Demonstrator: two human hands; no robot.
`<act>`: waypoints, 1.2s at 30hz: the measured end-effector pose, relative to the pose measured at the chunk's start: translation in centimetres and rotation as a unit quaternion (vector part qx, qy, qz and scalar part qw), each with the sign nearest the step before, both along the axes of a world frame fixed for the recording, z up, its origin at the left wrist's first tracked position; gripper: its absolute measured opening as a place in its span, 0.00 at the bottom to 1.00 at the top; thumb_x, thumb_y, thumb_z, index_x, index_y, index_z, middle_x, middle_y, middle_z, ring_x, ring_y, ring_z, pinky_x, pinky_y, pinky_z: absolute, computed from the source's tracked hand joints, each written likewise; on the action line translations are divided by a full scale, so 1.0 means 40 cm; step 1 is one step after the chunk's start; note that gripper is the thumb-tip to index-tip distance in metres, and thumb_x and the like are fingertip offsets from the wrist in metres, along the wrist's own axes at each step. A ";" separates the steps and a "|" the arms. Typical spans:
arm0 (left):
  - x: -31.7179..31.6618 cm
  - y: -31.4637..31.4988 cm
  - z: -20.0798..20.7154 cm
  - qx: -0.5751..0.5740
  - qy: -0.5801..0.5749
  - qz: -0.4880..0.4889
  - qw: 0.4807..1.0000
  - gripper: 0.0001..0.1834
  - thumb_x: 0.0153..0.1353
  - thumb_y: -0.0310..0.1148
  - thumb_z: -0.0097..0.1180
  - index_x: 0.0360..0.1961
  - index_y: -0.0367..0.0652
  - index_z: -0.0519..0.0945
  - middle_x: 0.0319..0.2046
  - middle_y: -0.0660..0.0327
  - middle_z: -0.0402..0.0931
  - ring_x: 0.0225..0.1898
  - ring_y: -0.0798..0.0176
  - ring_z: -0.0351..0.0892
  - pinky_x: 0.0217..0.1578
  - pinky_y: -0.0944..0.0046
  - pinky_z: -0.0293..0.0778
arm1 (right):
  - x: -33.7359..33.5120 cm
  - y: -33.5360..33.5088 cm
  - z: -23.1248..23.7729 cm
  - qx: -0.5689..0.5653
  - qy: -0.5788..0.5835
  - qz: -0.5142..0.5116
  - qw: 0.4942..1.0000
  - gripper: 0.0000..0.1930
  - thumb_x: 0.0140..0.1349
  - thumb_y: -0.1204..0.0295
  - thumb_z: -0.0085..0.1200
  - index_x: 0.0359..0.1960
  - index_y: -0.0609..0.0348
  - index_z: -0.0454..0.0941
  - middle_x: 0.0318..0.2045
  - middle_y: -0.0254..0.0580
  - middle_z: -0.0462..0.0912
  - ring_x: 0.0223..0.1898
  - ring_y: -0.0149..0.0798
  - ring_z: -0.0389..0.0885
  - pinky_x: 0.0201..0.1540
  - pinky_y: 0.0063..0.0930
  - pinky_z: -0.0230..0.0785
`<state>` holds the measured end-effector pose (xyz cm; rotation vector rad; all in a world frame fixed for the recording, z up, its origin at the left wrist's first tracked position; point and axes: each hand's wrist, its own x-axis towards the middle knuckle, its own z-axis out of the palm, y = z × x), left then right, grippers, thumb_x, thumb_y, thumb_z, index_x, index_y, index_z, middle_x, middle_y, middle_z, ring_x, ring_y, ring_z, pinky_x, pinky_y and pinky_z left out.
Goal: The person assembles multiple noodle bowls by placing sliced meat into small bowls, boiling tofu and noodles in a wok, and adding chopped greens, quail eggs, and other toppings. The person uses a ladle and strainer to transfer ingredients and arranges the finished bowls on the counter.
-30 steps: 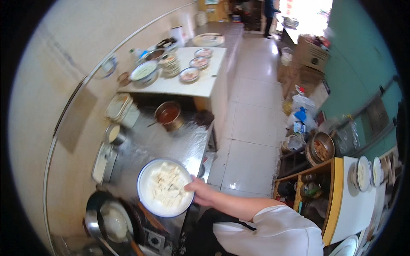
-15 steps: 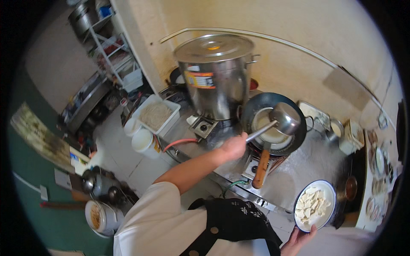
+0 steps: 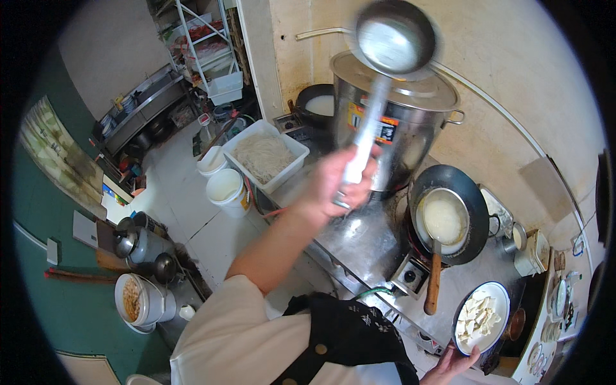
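At the stove corner, we are holding a metal ladle [image 3: 369,131] high in the left hand [image 3: 343,183], fingers wrapped round its handle, the cup blurring in front of the tall lidded pot [image 3: 410,144]. With the right hand [image 3: 451,366] we are grasping a blue-rimmed bowl [image 3: 501,303] by its near edge; pale flat pieces [image 3: 478,317] are sitting inside it, low at right, apart from the wok [image 3: 471,179].

Our judgement: we should be gripping the bowl firmly and holding it level, since an edge grip is probably putting the weight off to one side. We should be minding the ladle's clearance from the lid (any drips are best falling over the wok). In the wok a round scoop [image 3: 434,282] is resting among whitish contents, its wooden handle jutting toward us; we should be giving that handle room.

Surface: the metal counter [image 3: 366,237] is shining, marked with smears. Near its left end a white tub [image 3: 298,163] is holding pale strands. Room: a bucket [image 3: 229,200] is standing on light floor tiles [image 3: 173,199]; beyond, a white rack [image 3: 192,48] is carrying containers, and a patterned curtain [image 3: 61,154] is hanging by the green wall.
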<state>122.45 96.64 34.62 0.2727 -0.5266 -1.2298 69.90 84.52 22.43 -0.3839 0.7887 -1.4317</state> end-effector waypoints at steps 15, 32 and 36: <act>0.749 0.472 -0.633 0.674 -0.544 0.398 0.303 0.17 0.68 0.39 0.53 0.47 0.34 0.71 0.42 0.41 0.83 0.38 0.47 0.84 0.36 0.46 0.78 | 0.153 0.009 -0.002 -0.004 -0.062 0.086 0.994 0.34 0.59 0.66 0.55 0.69 0.62 0.64 0.62 0.49 0.76 0.58 0.48 0.80 0.54 0.43 0.80; 0.311 0.235 -0.714 0.500 -0.529 0.346 0.592 0.11 0.66 0.30 0.58 0.45 0.36 0.77 0.37 0.59 0.77 0.39 0.61 0.77 0.44 0.59 0.76 | 0.123 -0.037 0.054 -0.048 -0.090 -0.036 0.994 0.37 0.62 0.56 0.54 0.72 0.57 0.61 0.69 0.47 0.69 0.67 0.51 0.70 0.66 0.50 0.67; -0.117 -0.006 -0.570 0.309 -0.435 0.017 0.846 0.16 0.77 0.37 0.46 0.57 0.38 0.71 0.45 0.52 0.80 0.42 0.58 0.82 0.45 0.57 0.81 | 0.089 -0.111 0.041 -0.057 -0.075 -0.017 0.995 0.39 0.61 0.55 0.54 0.72 0.60 0.60 0.68 0.51 0.69 0.67 0.52 0.70 0.68 0.52 0.65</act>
